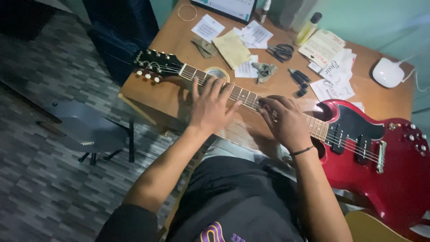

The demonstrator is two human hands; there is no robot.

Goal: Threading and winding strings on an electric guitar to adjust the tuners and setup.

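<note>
A red electric guitar [380,166] lay flat across the near edge of the wooden worktop [165,96], its body at the person's right and its dark headstock [154,62] reaching past the left corner. Both hands rested on the neck [244,96]. The left hand [210,105] lay palm down with fingers spread apart over the frets nearer the headstock, grasping nothing. The right hand [284,118] (a dark band at its wrist) sat closer to the body, fingers curled down onto the strings; whether they pinched anything could not be told. Just behind the neck sat a roll of tape [217,71]. Farther back lay a crumpled cloth [264,70], black scissors [281,51], scattered papers [333,74], a yellow bottle [308,28] and a white round device [388,72].
</note>
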